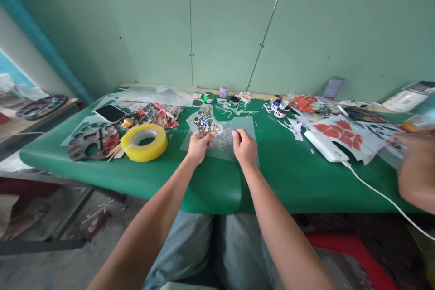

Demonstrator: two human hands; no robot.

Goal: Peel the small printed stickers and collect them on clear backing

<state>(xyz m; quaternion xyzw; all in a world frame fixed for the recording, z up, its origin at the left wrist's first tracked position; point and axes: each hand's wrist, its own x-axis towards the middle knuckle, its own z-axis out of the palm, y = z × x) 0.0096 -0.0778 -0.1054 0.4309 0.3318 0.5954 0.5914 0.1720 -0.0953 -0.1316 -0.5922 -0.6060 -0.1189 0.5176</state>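
My left hand (200, 148) pinches the lower edge of a clear film cutout (205, 120) painted in black, white and brown. My right hand (245, 146) is closed with thumb against fingers, a short way to the right. Whatever it may hold is too small to make out. Under and between both hands a translucent sheet (249, 130) lies on the green tabletop, with a speckled dark pattern (224, 139) showing on it.
To the left are a yellow tape roll (144, 142), a paint palette (91, 141) and a phone (110, 113). Paint pots (281, 109) and scraps stand behind. At right lie a white corded device (326, 146), a red-painted sheet (340, 132) and another person's hand (416, 167).
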